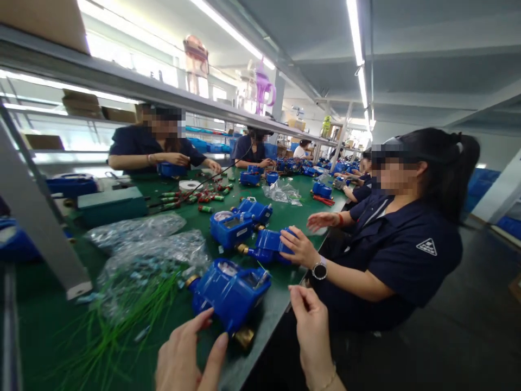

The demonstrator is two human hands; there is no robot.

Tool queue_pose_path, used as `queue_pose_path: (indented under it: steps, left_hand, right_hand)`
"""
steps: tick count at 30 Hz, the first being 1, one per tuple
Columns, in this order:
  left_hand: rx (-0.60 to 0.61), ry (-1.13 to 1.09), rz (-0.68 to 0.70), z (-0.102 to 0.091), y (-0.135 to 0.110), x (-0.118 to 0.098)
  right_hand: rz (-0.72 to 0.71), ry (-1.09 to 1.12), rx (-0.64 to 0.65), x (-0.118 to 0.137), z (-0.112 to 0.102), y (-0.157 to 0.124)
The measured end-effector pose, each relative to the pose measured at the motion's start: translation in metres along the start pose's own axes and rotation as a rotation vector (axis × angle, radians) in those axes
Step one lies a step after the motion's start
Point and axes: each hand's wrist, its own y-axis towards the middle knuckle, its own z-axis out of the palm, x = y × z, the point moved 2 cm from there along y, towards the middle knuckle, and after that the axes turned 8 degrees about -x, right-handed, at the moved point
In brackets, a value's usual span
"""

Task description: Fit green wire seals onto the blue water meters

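A blue water meter [230,290] with brass threaded ends lies on the green bench right in front of me. My left hand [189,350] is at its near side, thumb and forefinger apart, the tips at or against the blue casing. To the right of the meter, past the bench edge, my right hand [312,331] is raised with thumb and fingers pinched together. Whatever may be in that pinch is too small to make out. A short thin green strand stands up from the meter's far right part.
Green seal wires [122,336] and clear plastic bags [150,250] lie to the left. Beyond, a co-worker's hand [299,247] rests on another blue meter [268,244]. A shelf post [44,212] stands at left; a teal box [112,206] sits behind the bags.
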Motion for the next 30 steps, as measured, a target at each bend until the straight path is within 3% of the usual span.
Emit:
queue_pose_path:
  steps: [3,8,12,17,20,26,30]
  left_hand:
    - [0.140,-0.279,-0.153,0.001,-0.002,-0.002]
    - [0.254,-0.452,-0.331,0.021,-0.006,0.018]
    - [0.301,-0.521,-0.327,0.028,-0.014,0.027]
    - [0.350,-0.543,-0.245,0.023,-0.013,0.031]
    - [0.313,-0.509,-0.189,0.021,-0.013,0.033]
    - [0.060,-0.503,0.000,0.017,-0.019,0.031]
    - [0.118,-0.559,0.240,0.018,-0.024,0.026]
  right_hand:
    - [-0.087,-0.148,0.083,0.016,-0.014,-0.013]
    - [-0.485,-0.546,0.168,0.040,-0.008,-0.025]
    - [-0.702,-0.739,0.240,0.060,-0.001,-0.027]
    - [-0.898,-0.898,0.354,0.084,0.005,-0.009]
    - [-0.915,-0.909,0.527,0.095,0.014,0.006]
    - [-0.771,-0.904,0.785,0.105,0.032,0.016]
    - [-0.624,-0.838,0.884,0.102,0.036,0.008]
